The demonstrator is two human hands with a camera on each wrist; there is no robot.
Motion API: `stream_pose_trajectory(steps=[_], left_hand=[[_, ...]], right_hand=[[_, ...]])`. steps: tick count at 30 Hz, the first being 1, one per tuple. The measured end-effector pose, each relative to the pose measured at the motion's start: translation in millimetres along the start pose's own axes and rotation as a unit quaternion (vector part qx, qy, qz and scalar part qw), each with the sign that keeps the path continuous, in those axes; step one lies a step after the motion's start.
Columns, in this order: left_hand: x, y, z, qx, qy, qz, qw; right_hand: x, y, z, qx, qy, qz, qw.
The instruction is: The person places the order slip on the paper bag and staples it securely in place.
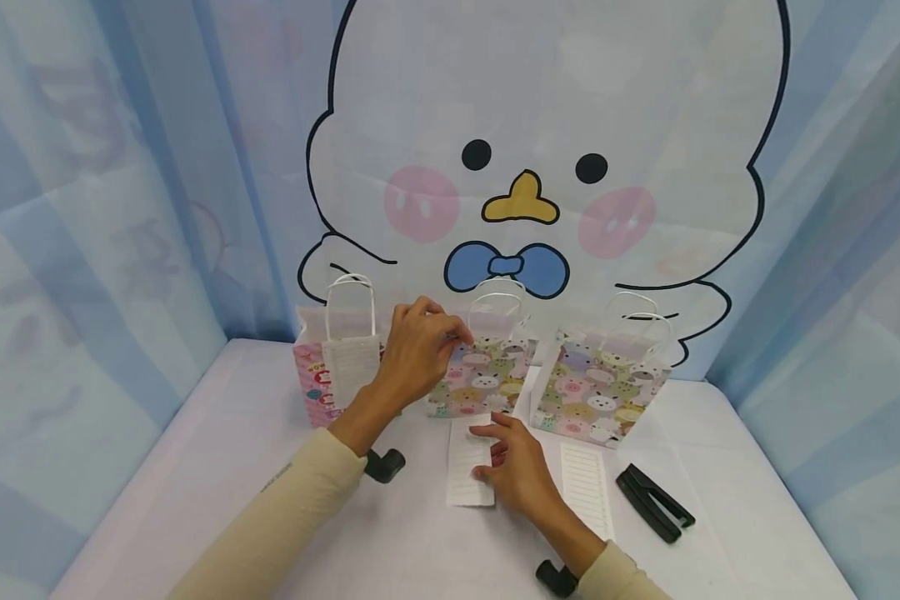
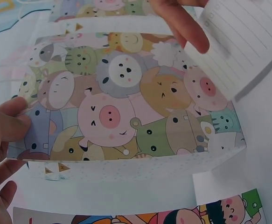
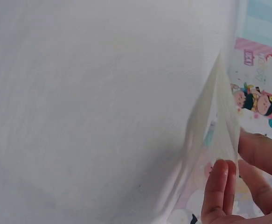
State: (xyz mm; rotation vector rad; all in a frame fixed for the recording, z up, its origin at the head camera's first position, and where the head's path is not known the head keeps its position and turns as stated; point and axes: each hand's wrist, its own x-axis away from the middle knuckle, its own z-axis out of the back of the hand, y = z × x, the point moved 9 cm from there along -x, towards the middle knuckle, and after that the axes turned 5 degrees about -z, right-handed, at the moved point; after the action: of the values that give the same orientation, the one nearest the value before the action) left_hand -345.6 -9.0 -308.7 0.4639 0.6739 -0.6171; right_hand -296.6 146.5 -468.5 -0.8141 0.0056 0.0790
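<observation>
"Where's the lined sheet (image 1: 467, 467)?"

"In the right hand (image 1: 521, 467). Thumb and fingers pinch it by its right edge, just in front of the middle bag (image 1: 487, 379)."

"And the left hand (image 1: 420, 346)?"

"Its thumb and fingers pinch that bag's upper corner. The animal-print front lies to the right of those fingers and below them."

"How far along would you call it?"

"Judging by the bags, one of three carries a sheet. The pink bag (image 1: 312, 375), to the left of the left fingers, has a backing sheet (image 1: 351, 362) against its front; whether it's fastened, I can't tell."

"The other two?"

"The middle bag's front shows none on it yet; the held sheet is apart from its print. The right-hand bag (image 1: 592, 396), beyond the right fingers and to their right, is bare-fronted too. So I'd say two are left."

"Anything set by?"

"A spare sheet (image 1: 585, 479) lies on the bench (image 1: 195, 450) to the right of the right fingers, and past it a black stapler (image 1: 647, 507) that neither hand touches. Behind everything hangs a blue curtain (image 1: 120, 208)."
</observation>
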Motion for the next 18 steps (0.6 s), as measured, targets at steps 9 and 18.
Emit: stream_pose_trajectory(steps=[9,18], left_hand=[[-0.7,2.7,1.3,-0.002,-0.001,-0.003,1.0],[0.0,4.7,2.2,-0.006,-0.004,-0.007,0.9999]], right_hand=[[-2,2,12,-0.091,0.02,-0.024,0.995],[-4,-19,35,-0.195,0.049,0.036,0.979]])
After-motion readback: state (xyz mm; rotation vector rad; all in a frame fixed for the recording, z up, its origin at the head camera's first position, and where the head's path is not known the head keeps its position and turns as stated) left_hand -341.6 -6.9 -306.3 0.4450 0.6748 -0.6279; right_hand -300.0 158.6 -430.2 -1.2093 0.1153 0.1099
